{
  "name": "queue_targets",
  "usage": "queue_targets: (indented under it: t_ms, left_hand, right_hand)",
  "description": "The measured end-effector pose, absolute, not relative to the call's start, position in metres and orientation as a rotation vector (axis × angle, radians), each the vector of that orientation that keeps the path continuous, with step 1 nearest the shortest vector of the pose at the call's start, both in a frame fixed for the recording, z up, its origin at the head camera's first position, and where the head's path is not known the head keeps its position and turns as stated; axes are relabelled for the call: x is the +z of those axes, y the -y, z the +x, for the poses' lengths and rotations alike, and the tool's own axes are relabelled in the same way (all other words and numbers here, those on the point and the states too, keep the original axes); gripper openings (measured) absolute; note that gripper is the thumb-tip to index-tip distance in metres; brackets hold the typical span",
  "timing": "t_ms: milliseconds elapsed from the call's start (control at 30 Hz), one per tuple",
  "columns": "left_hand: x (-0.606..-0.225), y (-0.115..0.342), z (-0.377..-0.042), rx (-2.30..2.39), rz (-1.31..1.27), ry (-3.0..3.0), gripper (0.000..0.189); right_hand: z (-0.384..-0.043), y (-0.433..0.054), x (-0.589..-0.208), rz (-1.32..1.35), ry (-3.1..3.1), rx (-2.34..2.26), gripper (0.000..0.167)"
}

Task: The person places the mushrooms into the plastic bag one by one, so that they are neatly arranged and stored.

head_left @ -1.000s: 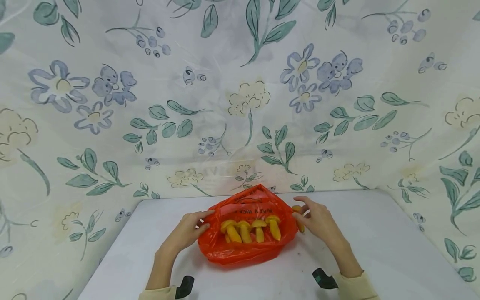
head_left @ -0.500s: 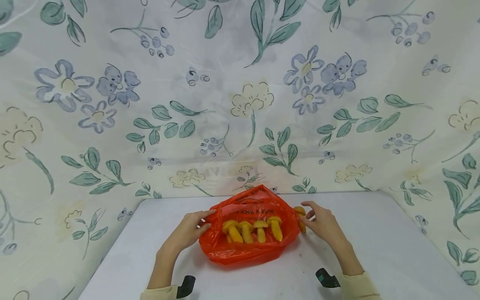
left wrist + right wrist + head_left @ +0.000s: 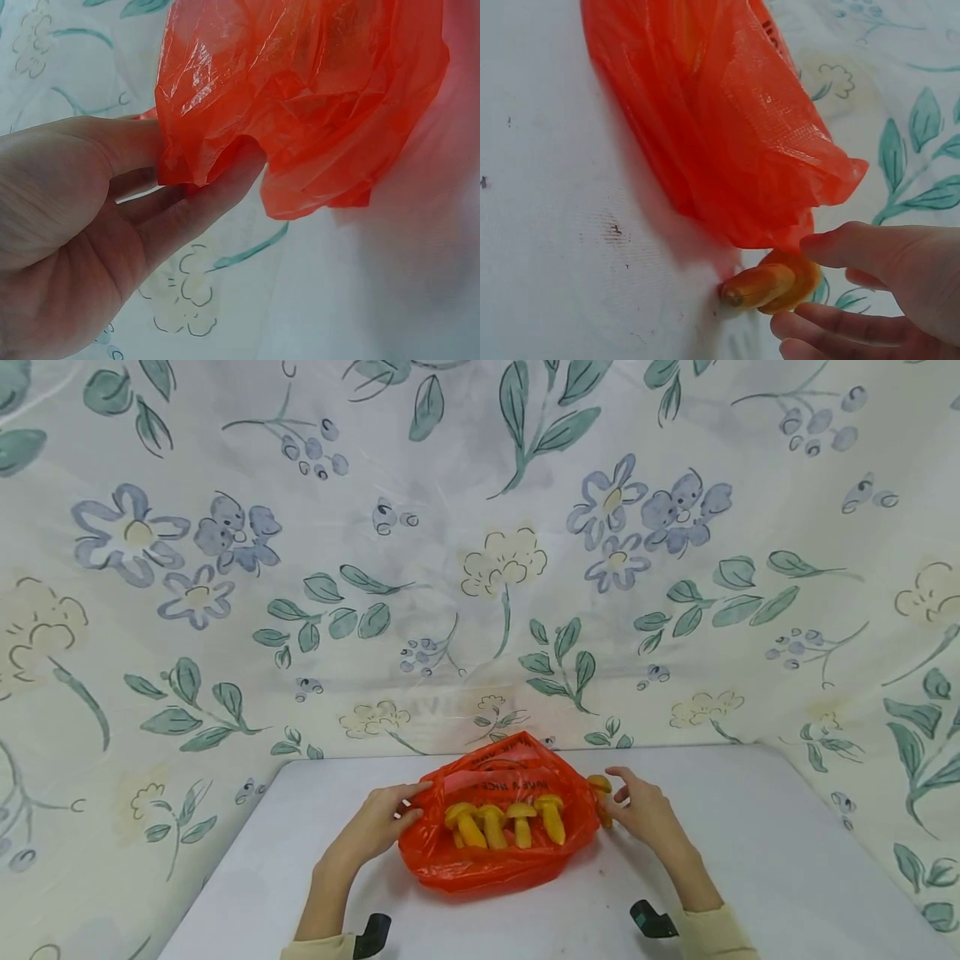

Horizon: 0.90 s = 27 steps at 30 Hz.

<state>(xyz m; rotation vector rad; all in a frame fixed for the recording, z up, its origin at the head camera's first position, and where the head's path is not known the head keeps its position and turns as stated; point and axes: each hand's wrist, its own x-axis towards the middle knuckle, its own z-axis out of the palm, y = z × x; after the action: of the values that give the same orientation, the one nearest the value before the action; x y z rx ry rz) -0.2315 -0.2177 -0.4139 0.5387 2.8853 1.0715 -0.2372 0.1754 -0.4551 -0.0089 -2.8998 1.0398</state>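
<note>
A red plastic bag [image 3: 487,872] lies mouth upward on the white table, with several yellow mushrooms [image 3: 551,821] visible inside. My left hand [image 3: 377,821] pinches the bag's left rim; its thumb and a finger hold the thin plastic in the left wrist view [image 3: 300,161]. Just outside the bag's right side is another yellow mushroom [image 3: 761,285], cap against the plastic. My right hand [image 3: 648,810] is beside this mushroom, thumb near the bag's corner and fingers [image 3: 840,322] spread apart around the cap. Whether the fingertips touch the cap is unclear.
The white tabletop [image 3: 765,852] extends on both sides of the bag and carries a few dark specks. Behind it hangs a floral-patterned cloth [image 3: 480,610]. Dark devices [image 3: 652,920] are worn at both wrists.
My right hand has drawn slightly right, its thumb coming away from the bag's right rim toward the outside mushroom. My left hand keeps its hold, and the bag is nearly unmoved.
</note>
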Motion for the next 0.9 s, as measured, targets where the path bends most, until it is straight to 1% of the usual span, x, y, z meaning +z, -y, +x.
queue_targets:
  t_ms: [467,900]
  left_hand:
    - [-0.413,0.216,-0.231,1.074,0.542,-2.881,0.045]
    - [-0.414,0.216,-0.231,1.069,0.544,-2.883,0.045]
  right_hand:
    - [-0.241,-0.173,-0.464,-0.035,2.921,1.062,0.062]
    - [-0.241,-0.172,-0.468,-0.01,2.925,1.07,0.062]
